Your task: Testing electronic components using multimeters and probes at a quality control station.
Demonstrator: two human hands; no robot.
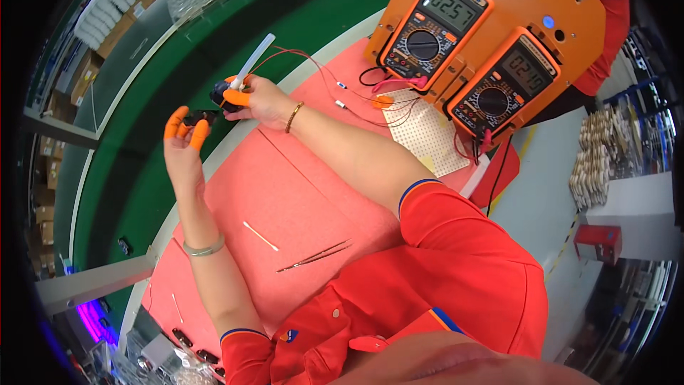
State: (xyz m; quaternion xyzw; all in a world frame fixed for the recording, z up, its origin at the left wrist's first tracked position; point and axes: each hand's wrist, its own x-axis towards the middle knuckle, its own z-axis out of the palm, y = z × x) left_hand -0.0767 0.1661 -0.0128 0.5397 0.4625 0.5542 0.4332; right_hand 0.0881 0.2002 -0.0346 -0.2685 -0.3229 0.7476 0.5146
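Note:
My left hand point(185, 151), with orange finger cots on its fingertips, pinches a small black part point(201, 117) over the green belt. Close beside it, my right hand point(262, 103), also in orange finger cots, is closed on a small dark, rounded part point(221, 97). A slim translucent tube point(255, 57) with a white lower end rises from the right hand's grip. Fingers hide how the tube and dark part meet. The two hands nearly touch. On the pink mat point(242, 192) below them lie a cotton swab point(261, 236) and metal tweezers point(313, 256).
Two orange multimeters point(436, 32) point(504, 89) with lit displays are mounted on an orange stand point(527, 0) at the right. Thin red wires point(320, 68) run across the mat beside a white perforated board point(431, 132). A green conveyor belt point(135, 164) curves past the mat's far side.

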